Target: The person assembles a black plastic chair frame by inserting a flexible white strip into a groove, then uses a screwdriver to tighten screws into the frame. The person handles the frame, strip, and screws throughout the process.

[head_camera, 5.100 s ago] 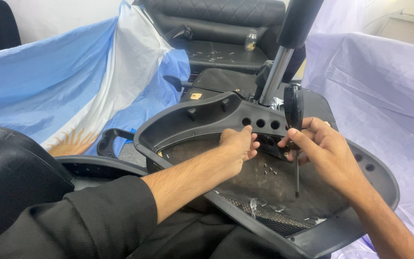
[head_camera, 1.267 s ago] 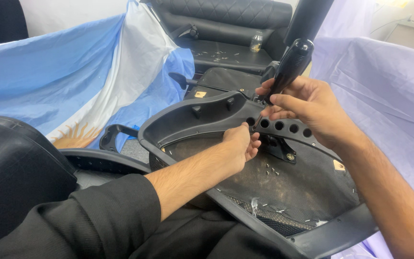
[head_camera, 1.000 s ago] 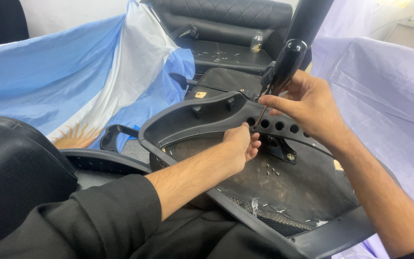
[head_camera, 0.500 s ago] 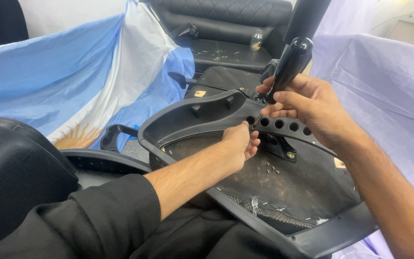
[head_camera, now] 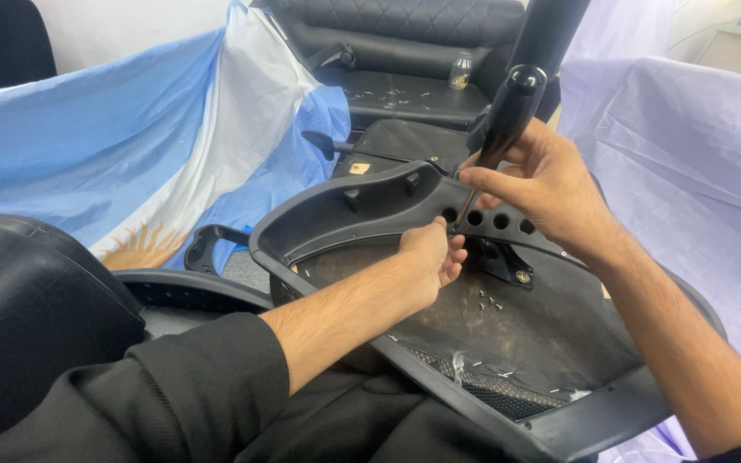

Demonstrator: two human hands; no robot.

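Draped blue-and-white flag (head_camera: 156, 146) behind upturned black chair seat frame (head_camera: 370, 193). Right hand (head_camera: 542, 184) pinching black-handled screwdriver (head_camera: 503, 120), tip at frame's row of holes. Left hand (head_camera: 426, 257) curled against frame just below tip.

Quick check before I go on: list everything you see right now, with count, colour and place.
chair frame: one, black plastic, centre, on the lap
screwdriver: one, black handle, tip at the frame's row of holes
loose screws: several, silver, on the mesh inside the frame
flag cloth: one, light blue and white, left
sofa: one, black, top
bottle: one, small, on the sofa
sheet: one, pale lilac, right
left hand: steadying the frame
right hand: gripping the screwdriver
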